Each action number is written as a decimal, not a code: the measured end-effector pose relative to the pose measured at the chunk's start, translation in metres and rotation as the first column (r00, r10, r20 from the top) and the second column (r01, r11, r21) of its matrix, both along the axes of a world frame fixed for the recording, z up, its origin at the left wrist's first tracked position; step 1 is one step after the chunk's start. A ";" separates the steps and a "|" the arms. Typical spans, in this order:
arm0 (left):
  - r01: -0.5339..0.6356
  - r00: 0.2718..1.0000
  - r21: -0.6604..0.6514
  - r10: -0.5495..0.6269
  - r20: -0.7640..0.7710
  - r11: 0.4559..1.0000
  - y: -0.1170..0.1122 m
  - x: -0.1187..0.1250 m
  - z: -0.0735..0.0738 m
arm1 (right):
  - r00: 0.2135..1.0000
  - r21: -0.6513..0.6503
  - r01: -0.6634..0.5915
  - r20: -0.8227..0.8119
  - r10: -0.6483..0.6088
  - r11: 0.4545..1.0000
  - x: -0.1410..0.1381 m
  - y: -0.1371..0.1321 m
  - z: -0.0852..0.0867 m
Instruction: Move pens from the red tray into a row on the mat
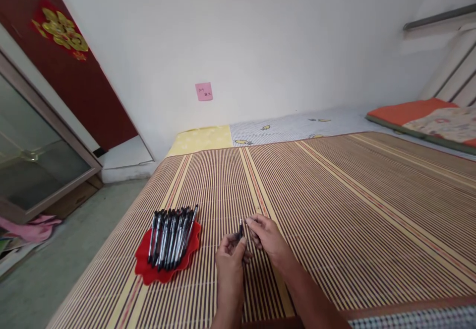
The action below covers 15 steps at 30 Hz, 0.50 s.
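Left hand (230,259), grip low on pen (241,228)

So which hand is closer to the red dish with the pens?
Left. The left hand is just right of the dish, apart from it, holding a pen; the right hand is farther right, touching the pen's top.

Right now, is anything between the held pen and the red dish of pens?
Nothing visible: only bare striped mat separates the pen, held by left hand and right hand, from the red dish.
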<state>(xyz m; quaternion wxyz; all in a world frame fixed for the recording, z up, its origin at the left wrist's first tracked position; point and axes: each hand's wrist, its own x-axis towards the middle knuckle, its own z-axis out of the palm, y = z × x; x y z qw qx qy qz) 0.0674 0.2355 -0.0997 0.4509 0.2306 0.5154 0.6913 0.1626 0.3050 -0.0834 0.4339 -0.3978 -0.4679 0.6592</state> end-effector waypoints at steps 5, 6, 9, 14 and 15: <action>0.016 0.986 -0.036 -0.022 -0.168 0.999 -0.001 0.003 0.003 | 0.999 0.050 0.031 0.007 -0.031 0.998 0.000 0.000 0.000; 0.014 0.979 -0.042 -0.023 -0.203 0.999 -0.002 0.004 0.004 | 0.999 0.062 0.040 0.014 -0.041 0.997 0.001 0.001 0.000; 0.009 0.963 -0.061 -0.025 -0.270 0.998 -0.005 0.007 0.010 | 0.998 0.088 0.053 0.039 -0.057 0.995 0.003 0.002 -0.001; -0.007 0.950 -0.080 -0.018 -0.312 0.997 -0.008 0.009 0.014 | 0.998 0.075 0.024 0.052 -0.028 0.997 0.005 0.004 -0.003; -0.017 0.945 -0.081 -0.010 -0.326 0.997 -0.008 0.009 0.014 | 0.999 0.070 0.014 0.050 -0.017 0.997 0.005 0.005 -0.003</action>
